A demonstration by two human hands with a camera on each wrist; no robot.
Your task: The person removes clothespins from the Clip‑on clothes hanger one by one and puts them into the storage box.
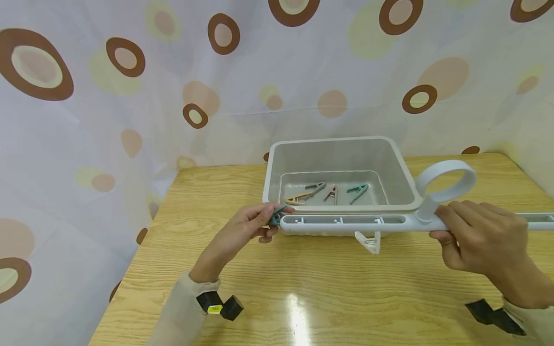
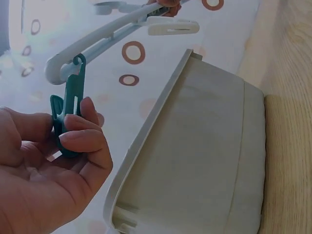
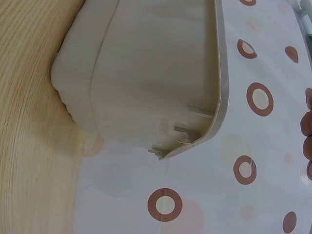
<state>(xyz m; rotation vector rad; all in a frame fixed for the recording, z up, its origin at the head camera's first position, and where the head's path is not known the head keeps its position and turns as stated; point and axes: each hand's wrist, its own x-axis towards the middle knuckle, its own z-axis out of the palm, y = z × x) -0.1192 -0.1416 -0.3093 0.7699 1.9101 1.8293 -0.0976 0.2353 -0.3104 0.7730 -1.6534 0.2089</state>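
Observation:
A white hanger bar with slots and a ring-shaped hook runs level in front of the bin. My right hand grips it just right of the ring. At the bar's left end my left hand pinches a dark green clothes peg. The peg's hooked top touches the bar's end in the left wrist view; whether it is hooked on, I cannot tell. Below the bar hangs a white clothes peg. Only the fingertips of my right hand show in the right wrist view.
A light grey plastic bin stands on the wooden table behind the bar. Several clothes pegs, among them a teal peg and a pink peg, lie in it. A patterned curtain hangs behind the table.

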